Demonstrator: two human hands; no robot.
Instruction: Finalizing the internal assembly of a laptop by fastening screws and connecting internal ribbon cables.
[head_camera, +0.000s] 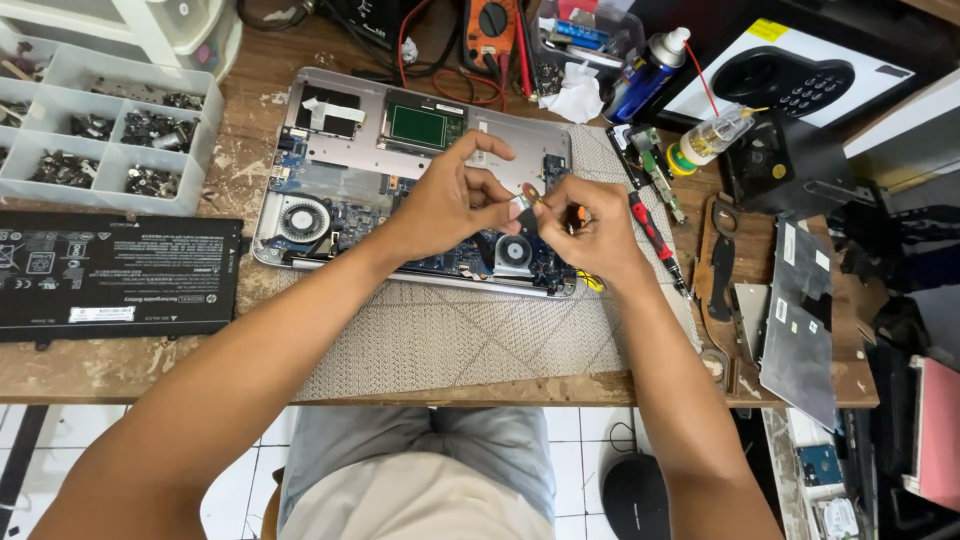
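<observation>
An opened silver laptop lies bottom-up on a woven mat, its blue circuit board and two fans showing. My left hand hovers over the board's right half and pinches a small dark part between thumb and fingers. My right hand is beside it, gripping a small screwdriver with an orange-and-black handle whose tip meets that part. The two hands nearly touch above the right fan.
A black flat battery pack lies at the left. A clear compartment tray of screws sits at the back left. A red-handled screwdriver, spray can, small bottle, multimeter and metal panels crowd the right and back.
</observation>
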